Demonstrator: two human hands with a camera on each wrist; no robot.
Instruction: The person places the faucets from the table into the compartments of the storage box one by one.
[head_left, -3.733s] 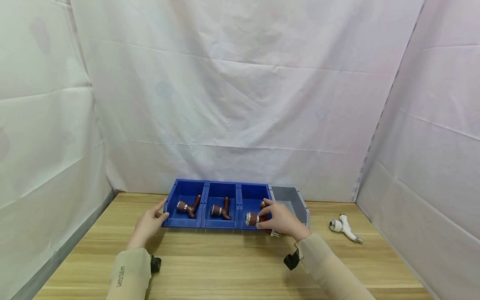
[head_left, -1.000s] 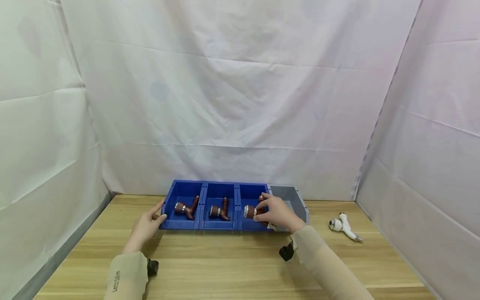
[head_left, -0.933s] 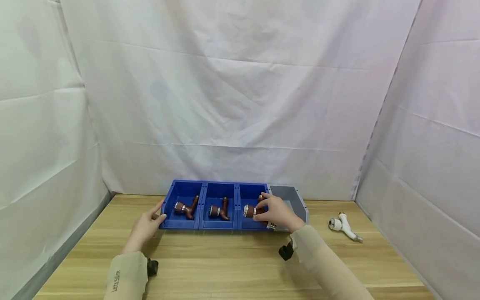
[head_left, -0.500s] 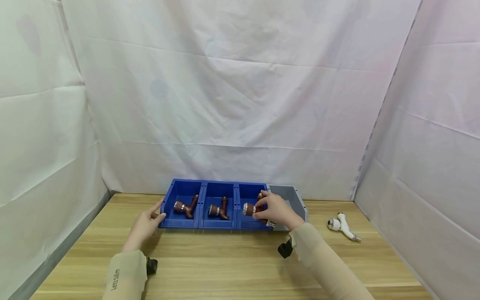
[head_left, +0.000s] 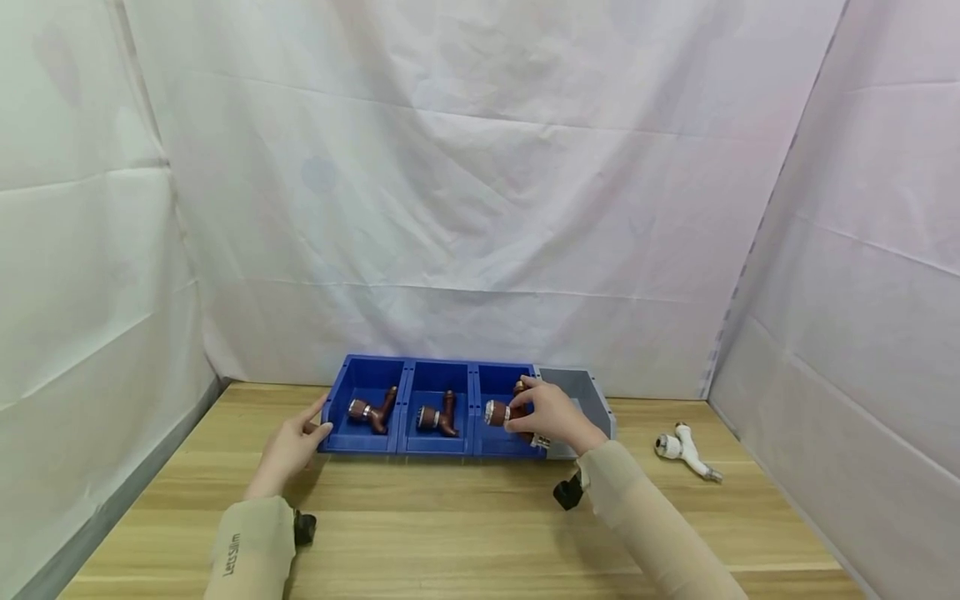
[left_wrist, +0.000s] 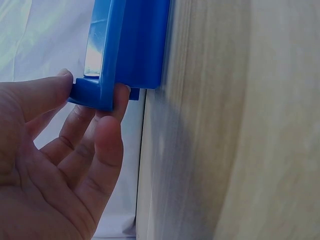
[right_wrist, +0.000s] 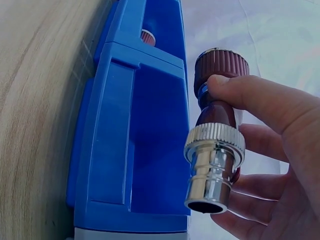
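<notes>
My left hand [head_left: 291, 446] pinches the front left corner of the leftmost blue bin [left_wrist: 102, 60], thumb on one side of the rim and fingers on the other. Over the third blue bin [head_left: 483, 447], my right hand [head_left: 553, 414] grips a brown tap [head_left: 498, 412] by its neck, thumb just below the ribbed knob. In the right wrist view, the tap's chrome hose nozzle [right_wrist: 207, 172] points toward the camera, and the tap is held above the bin's open top. One brown tap [head_left: 371, 414] lies in the first bin and another brown tap [head_left: 438, 417] in the second.
A grey bin [head_left: 581, 385] joins the row at its right end, partly behind the right hand. Farther right, a white tap [head_left: 686, 452] lies on the wooden table [head_left: 420, 533]. White cloth [head_left: 480, 208] hangs behind and along both sides.
Since the earliest frame, the right hand has moved the brown tap slightly back and left, deeper over the third bin. Over the last second it shifts little. The left hand keeps its hold.
</notes>
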